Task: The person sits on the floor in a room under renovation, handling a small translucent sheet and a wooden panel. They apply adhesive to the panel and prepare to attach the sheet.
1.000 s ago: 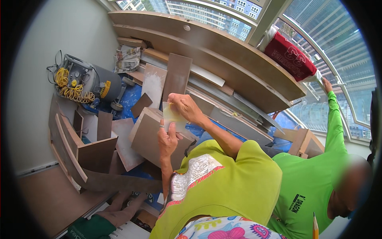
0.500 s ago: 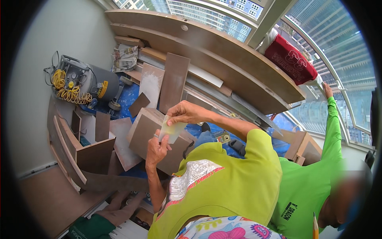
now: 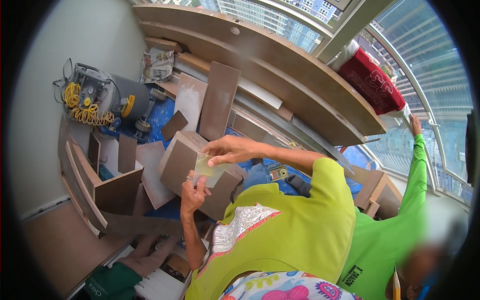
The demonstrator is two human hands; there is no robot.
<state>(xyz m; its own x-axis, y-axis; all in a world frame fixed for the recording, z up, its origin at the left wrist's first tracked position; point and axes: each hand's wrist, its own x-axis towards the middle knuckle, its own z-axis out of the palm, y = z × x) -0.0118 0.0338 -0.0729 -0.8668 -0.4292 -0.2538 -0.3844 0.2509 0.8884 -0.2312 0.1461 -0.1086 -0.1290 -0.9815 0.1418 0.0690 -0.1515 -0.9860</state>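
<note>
In front of my chest both hands are on a small, thin, translucent whitish plastic sheet (image 3: 212, 176) with a yellowish patch near its upper part. My left hand (image 3: 194, 194), with a ring on one finger, pinches the sheet's lower left edge from below. My right hand (image 3: 227, 151) reaches in from the right, thumb and fingers closed at the upper edge. The sheet is held tilted in the air. Below it is a brown wooden box (image 3: 182, 162) with a pale edge.
Boards (image 3: 219, 100) and long curved panels (image 3: 280, 60) line the window side. A grey compressor (image 3: 112, 97) with yellow coiled hose stands left, by open brown cabinet parts (image 3: 117, 192). A co-worker in green (image 3: 390, 240) reaches toward the window; another person's legs (image 3: 150, 255) show lower left.
The sheet and both hands have shifted slightly left and down. My right fingers and thumb have changed their hold near its top. The whole view has tilted a little.
</note>
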